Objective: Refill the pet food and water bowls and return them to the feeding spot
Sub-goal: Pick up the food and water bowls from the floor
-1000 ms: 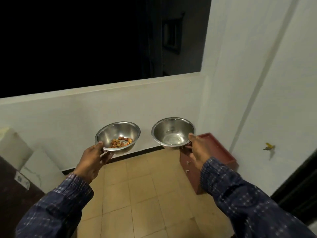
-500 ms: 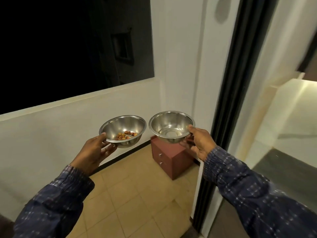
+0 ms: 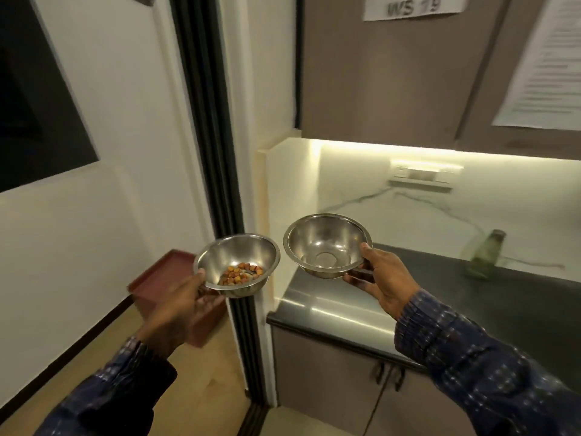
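My left hand (image 3: 179, 305) holds a steel food bowl (image 3: 239, 258) by its near rim; a small heap of orange-brown kibble (image 3: 240, 273) lies in its bottom. My right hand (image 3: 382, 280) grips a second steel bowl (image 3: 327, 242) by its right rim, thumb on the edge. This bowl looks empty and tilts slightly toward me. Both bowls are carried in the air at chest height, side by side, the right one over the left end of a dark countertop (image 3: 440, 297).
A black door frame (image 3: 217, 152) stands between a tiled floor (image 3: 201, 382) and the kitchen counter. A red-brown box (image 3: 163, 278) sits on the floor by the white wall. A green glass bottle (image 3: 484, 254) stands on the counter. Cabinets hang above and sit below.
The view has swung right from the balcony wall to the kitchen counter. Both bowls stay held in my hands; the right bowl now hangs over the counter's end.
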Motion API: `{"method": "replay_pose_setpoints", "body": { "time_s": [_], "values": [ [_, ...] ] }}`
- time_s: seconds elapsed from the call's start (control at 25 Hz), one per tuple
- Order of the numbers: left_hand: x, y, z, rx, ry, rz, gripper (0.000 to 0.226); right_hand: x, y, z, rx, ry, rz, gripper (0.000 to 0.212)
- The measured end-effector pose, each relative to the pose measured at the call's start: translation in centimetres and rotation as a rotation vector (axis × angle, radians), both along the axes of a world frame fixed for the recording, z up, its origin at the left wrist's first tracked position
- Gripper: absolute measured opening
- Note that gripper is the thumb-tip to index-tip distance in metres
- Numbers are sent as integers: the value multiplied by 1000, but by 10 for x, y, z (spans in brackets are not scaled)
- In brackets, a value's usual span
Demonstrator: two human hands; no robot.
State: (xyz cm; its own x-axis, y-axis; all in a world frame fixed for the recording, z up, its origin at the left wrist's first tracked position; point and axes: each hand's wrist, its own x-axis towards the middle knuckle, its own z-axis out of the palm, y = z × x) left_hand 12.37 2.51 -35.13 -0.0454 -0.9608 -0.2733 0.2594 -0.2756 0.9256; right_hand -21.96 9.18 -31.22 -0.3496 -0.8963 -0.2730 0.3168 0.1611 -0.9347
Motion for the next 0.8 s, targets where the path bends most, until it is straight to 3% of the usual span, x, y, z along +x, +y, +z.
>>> {"method": "replay_pose_setpoints", "body": {
  "time_s": [0.24,0.48,0.8],
  "values": [
    [-188,-26,-11,22,-17,-240,29,-148,61,-31,3,2,-307,31],
    [-345,-42,-43,37,-25,-425,32,-290,99,-78,74,27,-484,35],
    [-503,-95,-147,110,-85,-371,34,-434,70,-188,179,19,-608,32]
  ]
}}
